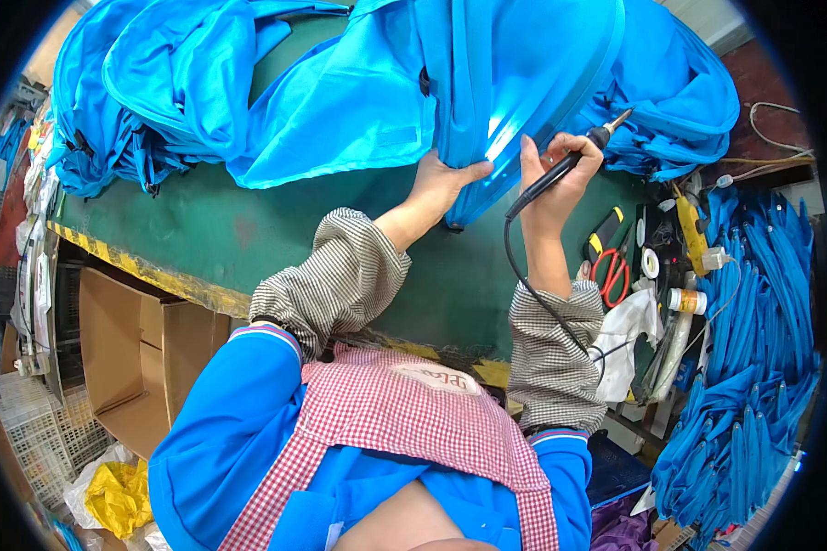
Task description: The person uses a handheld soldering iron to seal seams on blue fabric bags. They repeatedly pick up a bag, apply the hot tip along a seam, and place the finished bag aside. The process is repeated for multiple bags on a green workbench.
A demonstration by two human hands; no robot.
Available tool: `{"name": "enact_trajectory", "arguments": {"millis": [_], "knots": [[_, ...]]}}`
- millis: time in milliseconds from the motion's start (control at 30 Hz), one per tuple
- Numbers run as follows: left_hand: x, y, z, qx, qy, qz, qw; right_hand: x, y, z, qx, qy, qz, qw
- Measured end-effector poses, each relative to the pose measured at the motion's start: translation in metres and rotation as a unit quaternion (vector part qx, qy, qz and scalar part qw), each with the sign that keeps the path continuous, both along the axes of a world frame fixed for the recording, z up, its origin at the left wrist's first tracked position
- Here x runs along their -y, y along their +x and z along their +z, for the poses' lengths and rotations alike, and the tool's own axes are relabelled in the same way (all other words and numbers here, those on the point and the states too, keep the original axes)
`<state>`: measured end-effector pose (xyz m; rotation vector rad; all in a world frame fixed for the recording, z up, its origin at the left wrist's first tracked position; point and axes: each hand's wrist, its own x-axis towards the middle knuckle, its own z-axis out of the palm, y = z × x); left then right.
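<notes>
A wide spread of bright blue fabric (340,129) covers the far side of the green table. My left hand (432,188) is closed on the near edge of a folded strip of this fabric, thumb on top and the other fingers largely hidden. In my right hand (556,179) is a soldering iron (547,184) with a black handle and a cord. Its metal tip points up and to the right, apart from the fabric under my left hand. Small black fittings sit on the fabric's folds.
Right of my right arm lie red-handled scissors (613,275), a yellow-and-black cutter (604,234), a white tape roll (650,264) and a yellow tool (690,230). Bundled blue pieces (753,303) hang at the far right. A cardboard box (124,349) stands left, below the green table's (193,230) striped edge.
</notes>
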<state>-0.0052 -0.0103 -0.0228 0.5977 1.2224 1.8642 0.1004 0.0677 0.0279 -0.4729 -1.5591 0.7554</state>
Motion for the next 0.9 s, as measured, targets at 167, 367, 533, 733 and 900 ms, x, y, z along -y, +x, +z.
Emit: {"name": "enact_trajectory", "arguments": {"millis": [167,367,533,733,900], "knots": [[-0.001,0.007,0.015,-0.025,-0.047,-0.062,0.997,0.000,0.003,0.008,0.066,0.020,-0.062,0.996],[0.004,0.009,0.016,-0.003,-0.009,-0.036,0.999,0.050,0.055,0.018,0.103,0.229,-0.168,0.953],[0.001,0.013,0.018,-0.040,-0.036,-0.066,0.996,0.081,0.081,-0.006,0.111,0.233,-0.081,0.963],[-0.001,0.010,0.012,-0.044,-0.024,-0.055,0.997,0.076,0.077,-0.011,0.166,0.257,-0.074,0.949],[-0.002,0.013,0.015,-0.041,-0.025,-0.076,0.996,0.070,0.070,-0.012,0.189,0.246,-0.097,0.946]]}}
